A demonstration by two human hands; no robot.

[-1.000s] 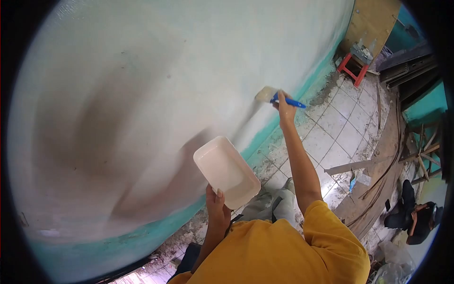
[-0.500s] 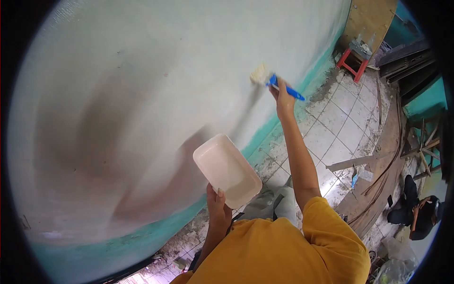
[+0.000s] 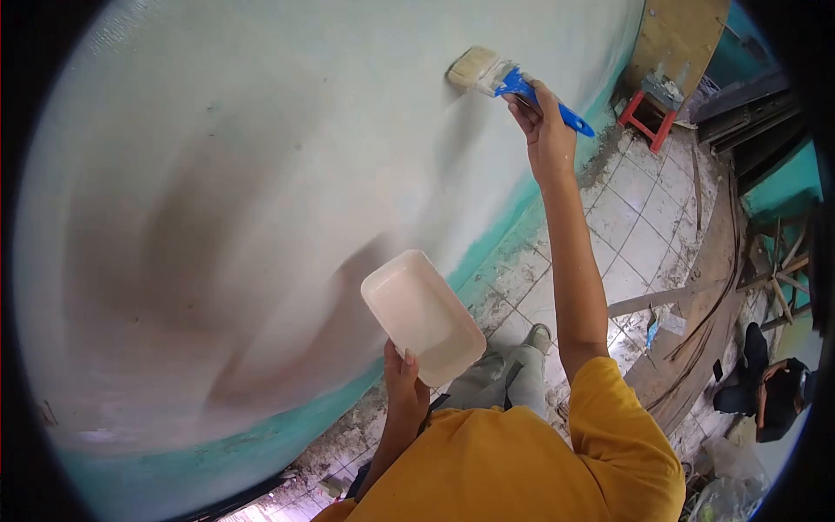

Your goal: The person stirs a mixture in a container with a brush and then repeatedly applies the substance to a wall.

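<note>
Head view | left hand [image 3: 405, 383] grips one white tray [image 3: 423, 315], pale paint inside | right hand [image 3: 546, 129] clenches one blue-handled paintbrush [image 3: 509, 80] on wall [image 3: 261, 174]

Room under renovation: my half-painted wall [image 3: 287, 174], grimy tile floor [image 3: 644, 235], scrap planks [image 3: 696, 287], red stool [image 3: 648, 117] with tools

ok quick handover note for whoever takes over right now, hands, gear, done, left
Right hand: closed on the blue-handled paintbrush, bristles against the wall, high up.
Left hand: grips the white tray by its near end, held up off the wall.
Done: most of the wall looks whitish.
Left: the teal strip along the wall's base is uncovered.
</note>
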